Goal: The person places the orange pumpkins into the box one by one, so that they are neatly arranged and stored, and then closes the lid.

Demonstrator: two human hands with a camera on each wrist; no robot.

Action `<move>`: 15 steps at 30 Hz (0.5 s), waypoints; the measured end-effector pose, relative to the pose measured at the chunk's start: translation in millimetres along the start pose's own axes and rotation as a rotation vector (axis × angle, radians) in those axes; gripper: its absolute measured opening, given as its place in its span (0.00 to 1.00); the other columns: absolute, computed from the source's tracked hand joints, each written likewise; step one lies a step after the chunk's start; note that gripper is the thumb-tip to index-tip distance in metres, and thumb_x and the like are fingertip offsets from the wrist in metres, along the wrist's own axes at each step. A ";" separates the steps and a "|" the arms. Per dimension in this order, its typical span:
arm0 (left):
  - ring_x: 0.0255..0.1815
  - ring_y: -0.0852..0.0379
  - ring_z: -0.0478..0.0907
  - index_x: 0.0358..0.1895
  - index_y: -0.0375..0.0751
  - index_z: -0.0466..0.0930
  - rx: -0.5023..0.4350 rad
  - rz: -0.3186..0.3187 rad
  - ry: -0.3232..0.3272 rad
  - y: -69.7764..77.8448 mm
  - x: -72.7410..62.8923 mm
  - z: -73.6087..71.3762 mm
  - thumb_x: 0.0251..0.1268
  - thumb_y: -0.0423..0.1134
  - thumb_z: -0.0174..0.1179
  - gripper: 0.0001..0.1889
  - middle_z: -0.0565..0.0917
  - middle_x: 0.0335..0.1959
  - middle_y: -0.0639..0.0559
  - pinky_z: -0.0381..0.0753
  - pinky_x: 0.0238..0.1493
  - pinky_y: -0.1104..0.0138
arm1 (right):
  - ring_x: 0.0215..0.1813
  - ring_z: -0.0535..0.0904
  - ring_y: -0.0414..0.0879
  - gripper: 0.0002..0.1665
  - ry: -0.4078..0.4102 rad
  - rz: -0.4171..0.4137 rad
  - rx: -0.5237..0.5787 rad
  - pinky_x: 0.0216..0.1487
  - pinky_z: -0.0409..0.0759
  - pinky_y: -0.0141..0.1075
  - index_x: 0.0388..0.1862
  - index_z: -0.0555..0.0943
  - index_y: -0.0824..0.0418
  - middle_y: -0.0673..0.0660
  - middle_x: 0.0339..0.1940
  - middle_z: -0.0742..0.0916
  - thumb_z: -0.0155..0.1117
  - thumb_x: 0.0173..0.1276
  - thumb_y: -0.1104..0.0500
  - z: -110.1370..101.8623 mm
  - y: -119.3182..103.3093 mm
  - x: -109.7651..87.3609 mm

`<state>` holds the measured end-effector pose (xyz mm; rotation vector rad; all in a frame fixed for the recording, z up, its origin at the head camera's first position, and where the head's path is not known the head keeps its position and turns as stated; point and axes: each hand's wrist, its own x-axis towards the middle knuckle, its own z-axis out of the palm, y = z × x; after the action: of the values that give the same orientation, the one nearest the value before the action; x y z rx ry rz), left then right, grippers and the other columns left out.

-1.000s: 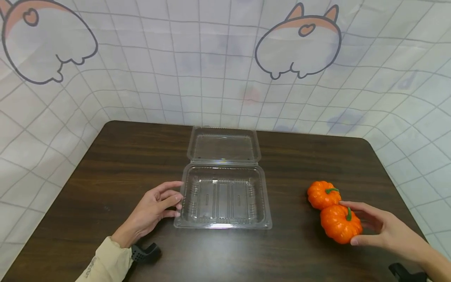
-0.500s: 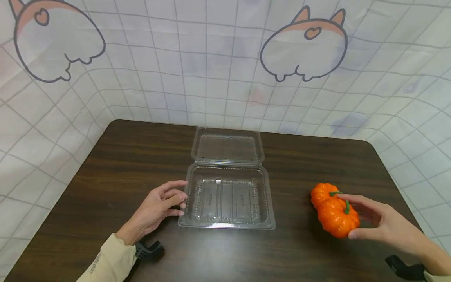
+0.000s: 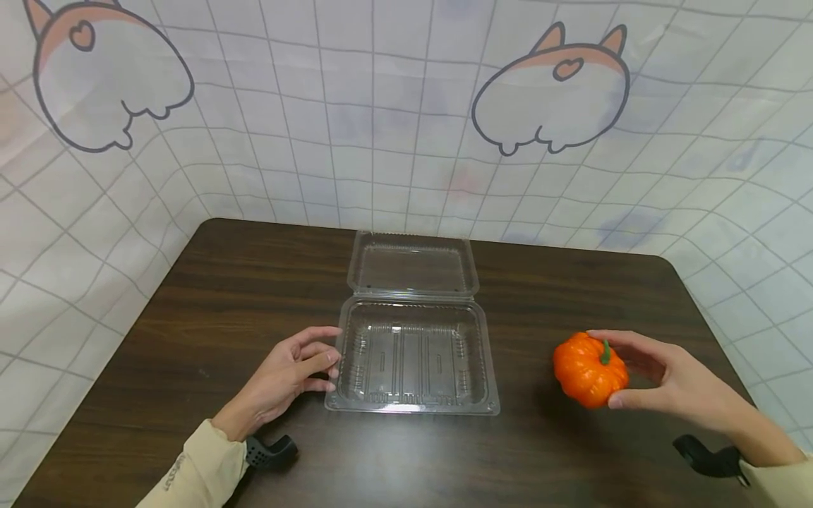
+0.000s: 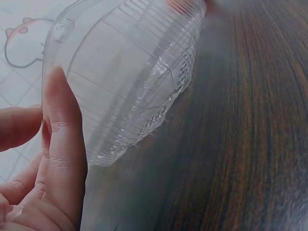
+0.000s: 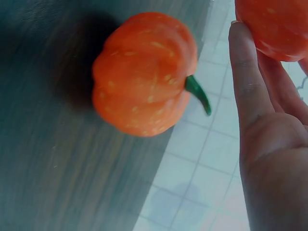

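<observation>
Because the right hand (image 3: pixel 663 377) grips it from one side, the glossy pumpkin (image 3: pixel 586 372) could slip (the left hand (image 3: pixel 286 377) pinches the container (image 3: pixel 416 363)).

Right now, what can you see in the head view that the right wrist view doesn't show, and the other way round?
Only the head view plainly shows the left hand, the clear container with its lid open, and the stem of the held pumpkin.

Only the right wrist view plainly shows a second pumpkin, apart from the held one.

Both show the right hand holding a pumpkin, the dark table and the white gridded backdrop.
</observation>
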<state>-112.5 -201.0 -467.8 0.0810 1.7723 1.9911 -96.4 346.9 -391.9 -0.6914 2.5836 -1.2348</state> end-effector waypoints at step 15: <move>0.39 0.61 0.83 0.76 0.38 0.62 -0.003 -0.008 -0.005 -1.5 -0.1 -2.7 0.75 0.40 0.63 0.32 0.85 0.41 0.57 0.90 0.43 0.66 | 0.60 0.81 0.27 0.45 0.017 0.056 -0.001 0.53 0.86 0.27 0.75 0.73 0.54 0.38 0.67 0.80 0.80 0.58 0.66 10.8 -16.3 37.9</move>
<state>-112.9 -203.4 -469.7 0.0782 1.7642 1.9863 -120.1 312.1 -385.2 -0.6062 2.5989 -1.2279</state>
